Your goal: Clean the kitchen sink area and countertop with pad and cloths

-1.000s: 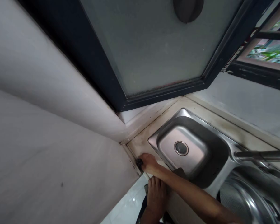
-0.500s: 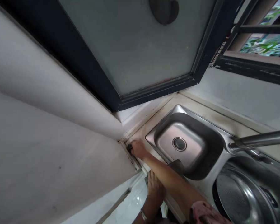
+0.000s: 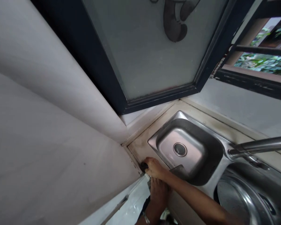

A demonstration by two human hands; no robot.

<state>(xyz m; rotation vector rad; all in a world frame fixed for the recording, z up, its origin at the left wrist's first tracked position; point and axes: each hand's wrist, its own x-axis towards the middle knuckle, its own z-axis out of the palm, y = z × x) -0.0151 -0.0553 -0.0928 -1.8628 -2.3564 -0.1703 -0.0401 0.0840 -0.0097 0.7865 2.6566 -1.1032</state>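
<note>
My right hand [image 3: 154, 168] is closed around a small dark lump [image 3: 144, 166], which looks like a scouring pad, at the counter's left edge. Most of the lump is hidden by the fingers. Just below, partly covered by the right wrist, my left hand [image 3: 158, 191] has its fingers lying over a flat grey piece [image 3: 179, 171]; its thumb is hidden. This piece juts out past the right forearm over the near rim of the steel sink [image 3: 196, 125]. I cannot make out its exact kind. The cream counter [image 3: 140, 146] runs along the sink's left side.
A steel faucet [image 3: 262, 144] reaches in from the right. In the second basin sits a round metal pan or lid [image 3: 234, 197]. A dark-framed glass pane [image 3: 154, 68] hangs over the counter, beside a white wall [image 3: 61, 150]. A window [image 3: 267, 59] shows plants outside.
My right hand has come back along the counter's left edge with the dark lump, from near the wall corner to beside my left hand. The view has shifted slightly.
</note>
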